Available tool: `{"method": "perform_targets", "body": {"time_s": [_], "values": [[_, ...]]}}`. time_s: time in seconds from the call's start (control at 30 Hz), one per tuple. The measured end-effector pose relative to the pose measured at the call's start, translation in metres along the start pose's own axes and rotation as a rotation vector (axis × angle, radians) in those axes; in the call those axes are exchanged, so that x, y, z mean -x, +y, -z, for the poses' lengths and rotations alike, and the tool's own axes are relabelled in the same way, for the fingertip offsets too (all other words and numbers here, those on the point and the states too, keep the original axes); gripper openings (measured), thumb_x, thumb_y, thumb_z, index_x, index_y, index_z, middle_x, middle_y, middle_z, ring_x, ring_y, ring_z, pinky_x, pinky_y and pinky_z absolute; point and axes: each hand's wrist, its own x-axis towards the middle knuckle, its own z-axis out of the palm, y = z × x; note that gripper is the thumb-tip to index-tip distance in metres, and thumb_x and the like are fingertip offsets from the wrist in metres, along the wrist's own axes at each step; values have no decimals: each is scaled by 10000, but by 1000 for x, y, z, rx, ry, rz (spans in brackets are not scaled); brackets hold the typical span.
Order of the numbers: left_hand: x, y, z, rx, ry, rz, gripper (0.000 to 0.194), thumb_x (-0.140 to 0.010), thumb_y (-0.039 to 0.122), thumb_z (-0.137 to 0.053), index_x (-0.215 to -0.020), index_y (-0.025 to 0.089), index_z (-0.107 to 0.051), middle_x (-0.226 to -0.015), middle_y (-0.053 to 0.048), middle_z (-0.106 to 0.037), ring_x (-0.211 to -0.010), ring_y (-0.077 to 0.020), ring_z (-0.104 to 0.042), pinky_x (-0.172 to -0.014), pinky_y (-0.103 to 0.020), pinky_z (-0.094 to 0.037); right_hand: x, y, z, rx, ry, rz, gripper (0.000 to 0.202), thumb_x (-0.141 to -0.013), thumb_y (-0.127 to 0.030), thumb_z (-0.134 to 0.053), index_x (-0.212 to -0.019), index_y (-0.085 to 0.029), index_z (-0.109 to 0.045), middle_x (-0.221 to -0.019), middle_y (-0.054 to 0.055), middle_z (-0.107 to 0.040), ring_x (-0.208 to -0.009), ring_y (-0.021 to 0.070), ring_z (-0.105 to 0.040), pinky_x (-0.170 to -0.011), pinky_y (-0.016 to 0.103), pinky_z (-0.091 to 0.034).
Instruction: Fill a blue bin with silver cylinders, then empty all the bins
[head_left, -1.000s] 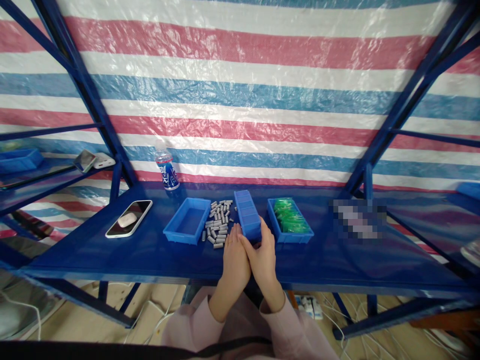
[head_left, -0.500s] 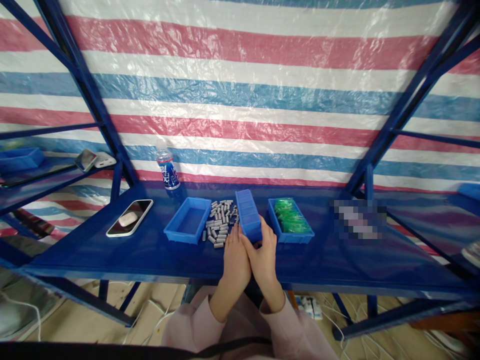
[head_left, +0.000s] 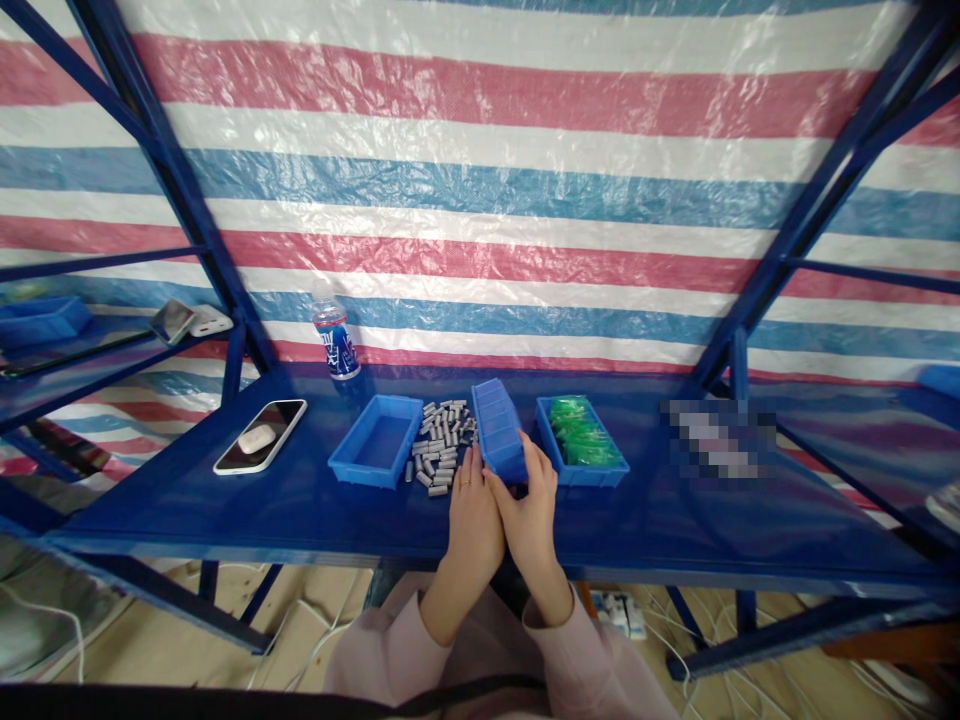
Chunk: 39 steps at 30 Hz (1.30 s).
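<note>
A narrow blue plastic bin [head_left: 496,418] with a ribbed outer face stands tipped at an angle near the middle of the table. My right hand [head_left: 531,500] grips its near end, thumb on the left side and fingers round the right. Beside it, my left hand [head_left: 475,510] has its fingers stretched out, the fingertips close to the bin and the heap of small grey metal cylinders [head_left: 439,452]. The two hands touch each other. The bin's inside is hidden from me.
Left of the heap sits a shallow blue tray [head_left: 377,480]; a blue tray [head_left: 611,480] of green plastic-looking pieces is on the right. Farther left are a phone [head_left: 281,425] with a white case [head_left: 256,438] on it, and a bottle [head_left: 339,345]. A blurred patch lies right.
Both hands have shifted very slightly to the right, with the bin tilting a touch. Everything else stays in place.
</note>
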Motion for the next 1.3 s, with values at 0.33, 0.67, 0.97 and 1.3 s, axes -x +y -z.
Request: {"method": "perform_targets", "body": {"time_s": [0.33, 0.67, 0.97, 1.3], "values": [[0, 4, 6, -176, -12, -67, 450, -882, 194, -432, -1313, 72, -479, -1365, -187, -477, -1295, -313, -409, -1026, -467, -406, 1, 1, 0, -22, -3, 6, 552, -799, -267, -597, -1334, -254, -460, -1288, 109, -475, -1190, 274, -437, -982, 453, -389], [1, 4, 3, -236, 46, -88, 466, -878, 207, -461, -1328, 86, -468, -1357, -177, -488, -1290, -313, -414, -1018, -448, -424, 3, 4, -1, -60, -11, 8, 551, -796, -198, -592, -1329, -272, -473, -1329, 102, -437, -1233, 267, -407, -1018, 459, -370], [2, 5, 5, -210, 33, -91, 472, -858, 168, -479, -1323, 87, -466, -1394, -204, -431, -1320, -320, -370, -1030, -456, -409, 4, 1, 2, -68, 53, 27, 521, -808, -219, -596, -1315, -269, -491, -1372, 102, -410, -1271, 270, -375, -1050, 483, -327], [0, 8, 11, 74, 100, -29, 642, -884, 211, -411, -1452, 45, -161, -1473, -237, -279, -1376, -303, -268, -1080, -480, -348, 2, -11, 0, -570, 166, -187, 559, -772, -314, -663, -1272, -211, -434, -1278, 123, -507, -1159, 247, -510, -921, 398, -467]]}}
